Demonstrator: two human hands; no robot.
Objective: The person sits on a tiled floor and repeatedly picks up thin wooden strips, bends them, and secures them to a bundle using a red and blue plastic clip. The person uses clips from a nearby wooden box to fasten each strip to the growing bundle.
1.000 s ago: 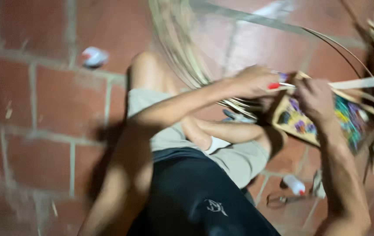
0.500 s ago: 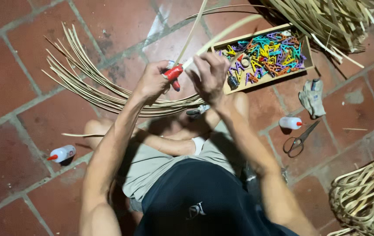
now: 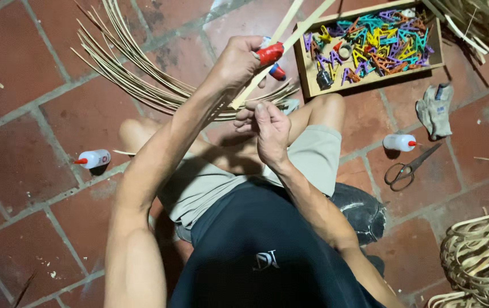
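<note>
— Above the person's lap, what do the hands hold?

— The left hand [image 3: 237,61] is closed around a small glue bottle with a red cap [image 3: 269,54], its fingers wrapped tight, the cap pointing right toward a pale bamboo strip [image 3: 283,43]. The right hand [image 3: 268,126] sits just nearer, thumb and fingertips pinched on the strip's lower end.

— How does the strip look?

— Flat, narrow, light yellow, and straight. It runs diagonally from the pinching fingers up and to the right, out of the top of the view. A second strip lies close beside it, nearly parallel.

— And around them?

— A fan of thin curved bamboo slivers [image 3: 136,74] spreads on the floor to the far left, passing under the hands. To the far right stands a shallow wooden box [image 3: 307,68] full of coloured clips [image 3: 373,43]. Nearer on the right lie a grey glove [image 3: 435,108], a white bottle with a red tip [image 3: 399,142] and a pair of scissors [image 3: 407,169]. Another white bottle [image 3: 93,158] lies on the left.

— The surface?

— A floor of red brick tiles [image 3: 10,85] with grey joints, worn and dusty. At the near right corner sit woven bamboo hoops [image 3: 481,251]. The person sits on the floor with legs folded, in beige shorts and a dark shirt.
</note>
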